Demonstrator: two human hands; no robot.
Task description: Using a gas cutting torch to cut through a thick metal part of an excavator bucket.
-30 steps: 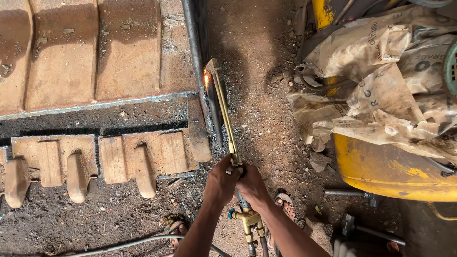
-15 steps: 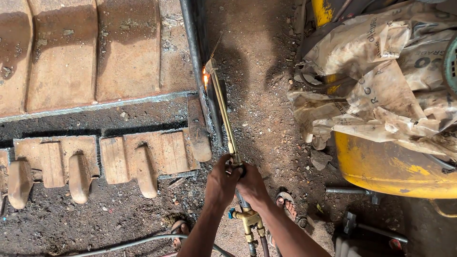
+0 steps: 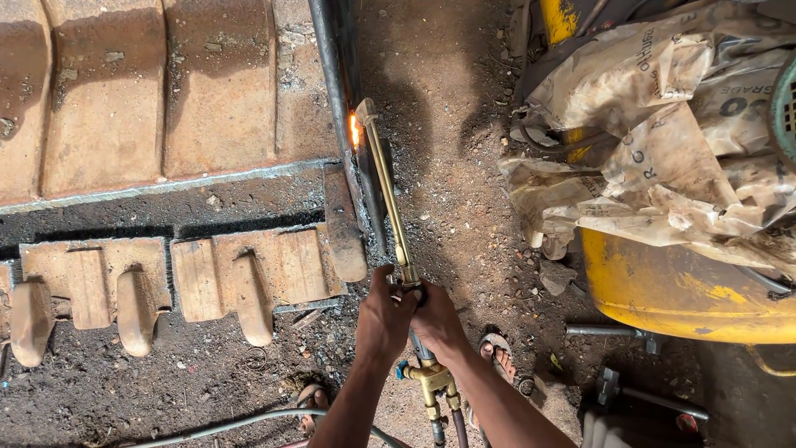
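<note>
Both hands grip the cutting torch (image 3: 390, 199) at lower centre: left hand (image 3: 383, 315) and right hand (image 3: 435, 322) closed around its handle. It looks stiff, metal, fairly heavy; its flame tip is hot against the steel edge (image 3: 332, 75) at upper centre

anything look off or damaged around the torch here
Both hands, left hand and right hand, hold the brass cutting torch, its flame on the dark steel edge. Odd: the feet beside it wear open sandals, and crumpled sacks sag over the yellow drum.
</note>
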